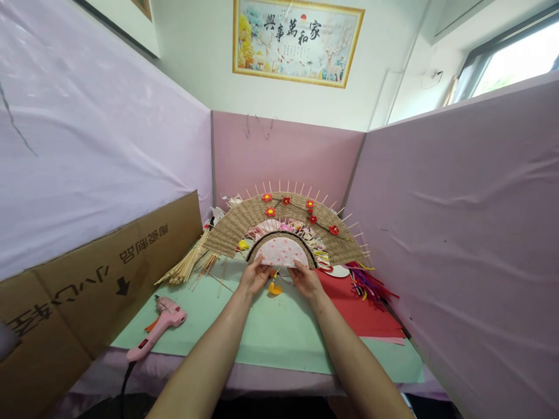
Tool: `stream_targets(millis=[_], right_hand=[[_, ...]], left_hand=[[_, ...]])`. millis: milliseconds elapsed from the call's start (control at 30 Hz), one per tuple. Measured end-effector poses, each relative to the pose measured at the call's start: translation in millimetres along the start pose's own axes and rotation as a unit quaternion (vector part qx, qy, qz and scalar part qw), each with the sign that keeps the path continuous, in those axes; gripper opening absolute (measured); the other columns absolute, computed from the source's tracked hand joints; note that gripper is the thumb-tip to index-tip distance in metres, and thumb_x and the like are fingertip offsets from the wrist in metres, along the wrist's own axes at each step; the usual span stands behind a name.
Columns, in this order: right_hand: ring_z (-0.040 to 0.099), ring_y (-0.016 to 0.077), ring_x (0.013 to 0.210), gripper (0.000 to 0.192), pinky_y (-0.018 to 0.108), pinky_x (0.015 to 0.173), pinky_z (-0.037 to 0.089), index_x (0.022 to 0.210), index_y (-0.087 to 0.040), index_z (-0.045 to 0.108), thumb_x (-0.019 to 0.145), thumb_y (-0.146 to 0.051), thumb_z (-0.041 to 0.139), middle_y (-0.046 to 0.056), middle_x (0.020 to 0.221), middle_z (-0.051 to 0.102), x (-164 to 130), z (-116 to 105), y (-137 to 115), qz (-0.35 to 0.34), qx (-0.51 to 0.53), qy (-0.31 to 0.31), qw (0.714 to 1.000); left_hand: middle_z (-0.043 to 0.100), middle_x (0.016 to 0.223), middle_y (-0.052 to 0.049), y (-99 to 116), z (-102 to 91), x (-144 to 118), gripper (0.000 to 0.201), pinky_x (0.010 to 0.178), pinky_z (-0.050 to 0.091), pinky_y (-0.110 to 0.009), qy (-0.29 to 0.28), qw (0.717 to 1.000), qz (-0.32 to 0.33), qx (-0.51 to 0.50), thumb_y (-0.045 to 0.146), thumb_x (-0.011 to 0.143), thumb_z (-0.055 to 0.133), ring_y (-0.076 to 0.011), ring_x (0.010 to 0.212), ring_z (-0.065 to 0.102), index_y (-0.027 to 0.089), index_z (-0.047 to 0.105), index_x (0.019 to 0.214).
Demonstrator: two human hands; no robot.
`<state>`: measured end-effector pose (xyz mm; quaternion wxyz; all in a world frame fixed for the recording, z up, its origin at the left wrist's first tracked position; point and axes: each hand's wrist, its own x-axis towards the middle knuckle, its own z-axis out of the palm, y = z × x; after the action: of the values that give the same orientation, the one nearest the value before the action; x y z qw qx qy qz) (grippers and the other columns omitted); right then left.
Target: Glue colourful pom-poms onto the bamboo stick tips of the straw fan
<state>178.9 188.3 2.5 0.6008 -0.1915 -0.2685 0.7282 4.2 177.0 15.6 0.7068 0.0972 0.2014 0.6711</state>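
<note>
A large woven fan stands upright above the table, its thin sticks poking out along the curved top edge. Red flowers with yellow centres and a dark twig decorate its face. At the base is a pink spotted half-round panel with a dark rim. My left hand grips the lower left corner of this base, thumb in front. On the lower right corner, my right hand is closed the same way. Between the hands a yellow-orange tassel hangs below the fan. The fingers behind the panel are partly hidden.
A pink glue gun with a black cord lies at left beside a cardboard sheet. Thin sticks are bundled behind it. Red sheets and coloured pipe cleaners lie at right. Pink-purple partitions enclose the green-covered table.
</note>
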Motion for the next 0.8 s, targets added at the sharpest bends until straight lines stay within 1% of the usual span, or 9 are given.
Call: stream_targets(millis=[100, 267, 367, 567, 733, 800], right_hand=[[0.074, 0.0116, 0.083, 0.022, 0.021, 0.079, 0.061, 0.091, -0.021, 0.071, 0.073, -0.008, 0.074, -0.003, 0.088, 0.079, 0.3, -0.1, 0.1, -0.001, 0.0, -0.003, 1.0], [0.074, 0.0111, 0.082, 0.025, 0.02, 0.078, 0.061, 0.093, -0.021, 0.071, 0.074, -0.006, 0.073, -0.003, 0.088, 0.079, -0.3, 1.1, -0.3, 0.002, -0.001, 0.001, 1.0], [0.074, 0.0111, 0.084, 0.022, 0.02, 0.079, 0.061, 0.091, -0.021, 0.071, 0.075, -0.007, 0.072, -0.003, 0.088, 0.079, -0.6, 1.5, -0.5, 0.004, -0.004, 0.003, 1.0], [0.074, 0.0114, 0.083, 0.021, 0.02, 0.079, 0.061, 0.09, -0.022, 0.07, 0.074, -0.008, 0.073, -0.003, 0.088, 0.079, 0.6, -0.8, 0.0, -0.002, -0.013, 0.005, 1.0], [0.074, 0.0116, 0.085, 0.02, 0.02, 0.079, 0.061, 0.089, -0.021, 0.07, 0.074, -0.008, 0.073, -0.003, 0.089, 0.079, 0.1, -0.7, -0.1, 0.001, -0.016, 0.002, 1.0], [0.074, 0.0119, 0.086, 0.02, 0.02, 0.08, 0.061, 0.089, -0.021, 0.07, 0.074, -0.008, 0.073, -0.002, 0.091, 0.079, -0.5, 0.0, -0.1, 0.0, -0.017, 0.0, 1.0]], left_hand=[[0.076, 0.084, -0.009, -0.3, -1.1, 1.1, 0.012, 0.08, 0.059, -0.028, -0.001, 1.0, 0.001, -0.002, 0.007, 0.089, 0.056, -0.016, 0.078, 0.073, 0.011, 0.067, 0.092], [0.076, 0.085, -0.009, -0.7, -2.6, 2.5, 0.015, 0.083, 0.059, -0.029, -0.003, 1.0, -0.002, -0.002, 0.006, 0.089, 0.057, -0.0162, 0.079, 0.073, 0.011, 0.067, 0.098], [0.076, 0.084, -0.008, -0.6, -2.6, 2.5, 0.017, 0.084, 0.059, -0.029, -0.004, 1.0, -0.004, -0.002, 0.006, 0.089, 0.057, -0.016, 0.078, 0.073, 0.012, 0.068, 0.101], [0.077, 0.085, -0.008, -0.3, -3.5, 3.6, 0.015, 0.081, 0.059, -0.028, -0.007, 1.0, -0.006, -0.001, 0.007, 0.089, 0.057, -0.0155, 0.077, 0.073, 0.012, 0.068, 0.098], [0.077, 0.088, -0.009, 0.1, -5.5, 4.7, 0.019, 0.087, 0.058, -0.031, -0.011, 1.0, -0.008, 0.003, 0.007, 0.088, 0.06, -0.0168, 0.081, 0.073, 0.011, 0.068, 0.104], [0.077, 0.089, -0.01, 0.1, -5.5, 4.5, 0.018, 0.088, 0.057, -0.031, -0.012, 1.0, -0.007, 0.004, 0.007, 0.088, 0.06, -0.0171, 0.082, 0.073, 0.011, 0.068, 0.103]])
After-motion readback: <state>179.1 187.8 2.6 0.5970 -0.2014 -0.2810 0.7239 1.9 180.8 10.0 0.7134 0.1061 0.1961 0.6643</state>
